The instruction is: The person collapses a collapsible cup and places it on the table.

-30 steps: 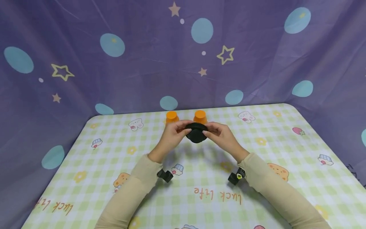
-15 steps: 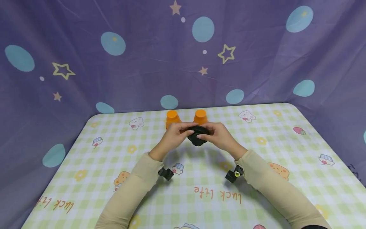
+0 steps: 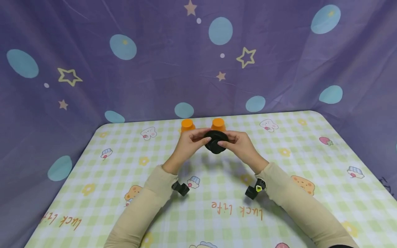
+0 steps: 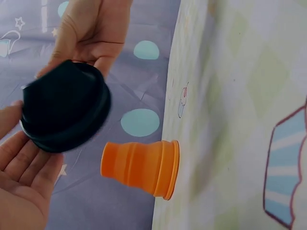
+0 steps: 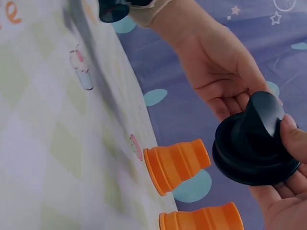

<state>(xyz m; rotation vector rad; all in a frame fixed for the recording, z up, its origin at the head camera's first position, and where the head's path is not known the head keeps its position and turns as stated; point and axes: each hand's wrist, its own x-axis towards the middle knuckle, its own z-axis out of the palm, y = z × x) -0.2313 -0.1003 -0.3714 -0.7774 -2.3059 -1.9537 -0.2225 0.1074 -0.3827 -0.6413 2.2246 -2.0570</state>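
Observation:
Above the table, both hands hold a black collapsible cup [image 3: 214, 147], its body folded down into its wide rim. My left hand [image 3: 188, 144] pinches its left side, thumb on the near face and fingers behind. On the right side, my right hand [image 3: 242, 147] grips it the same way. The right wrist view shows the cup's [image 5: 259, 139] middle part sticking out lopsided from the round rim. Beyond the hands, two orange collapsible cups, a left one [image 3: 187, 124] and a right one [image 3: 218, 124], stand extended and upside down, partly hidden by the hands.
A green-and-white checked cloth [image 3: 167, 206] with printed cartoons covers the table. A purple curtain [image 3: 149, 86] hangs right behind its far edge. Small black wrist cameras, a left one [image 3: 180, 188] and a right one [image 3: 255, 188], jut inward from the sleeves.
The black cup has tilted, so its folded face shows more. The right thumb slid inward across it, then back toward the edge. Both hands dipped slightly and rose again; the orange cups stayed put.

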